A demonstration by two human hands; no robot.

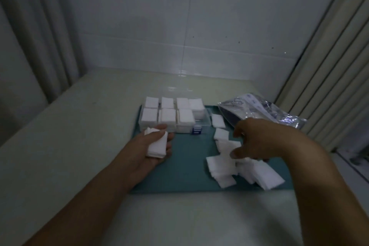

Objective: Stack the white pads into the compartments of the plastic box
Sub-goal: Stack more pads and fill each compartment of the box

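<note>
Nearly there: the plastic box [205,126] looks almost full, one compartment bare. Left hand [153,146] grips a small stack of white pads [157,145]; right hand [257,138], fingers curled, reaches into the loose pile [249,171] on the green mat [179,166].

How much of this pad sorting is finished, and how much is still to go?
Mostly done: seven compartments of the plastic box visibly hold white stacks, while the near right one looks empty. In hand: the left hand holds a small stack of pads, and the right hand reaches down over the loose pads on the teal mat. Left: that scattered pile.
</note>
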